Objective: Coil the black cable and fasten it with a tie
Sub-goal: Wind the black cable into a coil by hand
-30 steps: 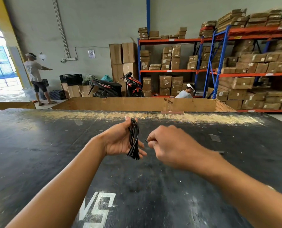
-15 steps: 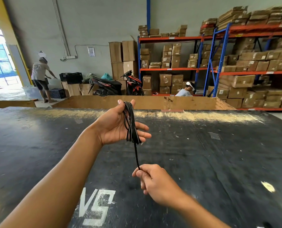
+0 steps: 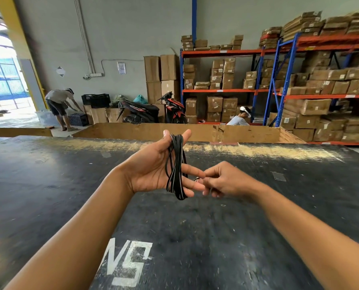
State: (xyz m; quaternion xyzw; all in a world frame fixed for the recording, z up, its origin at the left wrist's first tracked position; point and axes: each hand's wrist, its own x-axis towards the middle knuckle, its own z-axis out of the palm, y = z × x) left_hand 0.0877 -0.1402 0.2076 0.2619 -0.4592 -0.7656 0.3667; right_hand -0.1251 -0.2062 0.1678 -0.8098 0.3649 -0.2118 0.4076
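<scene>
A black flat cable (image 3: 175,168) is wound in several long loops around my left hand (image 3: 153,164), from the thumb down past the fingers. That hand is held palm up above the dark table (image 3: 195,237), fingers spread inside the loops. My right hand (image 3: 224,180) is just right of it, fingertips pinched on the cable's free end beside my left fingers. I see no tie.
White painted letters (image 3: 126,262) mark the table near me. A long cardboard bin (image 3: 195,132) runs behind the table's far edge. Shelves of boxes (image 3: 279,84), two motorbikes (image 3: 151,110) and two persons (image 3: 59,105) are farther back.
My right hand came up from low near me, where it held the cable end taut, to my left fingers. The hanging strand is now wrapped onto the coil.
</scene>
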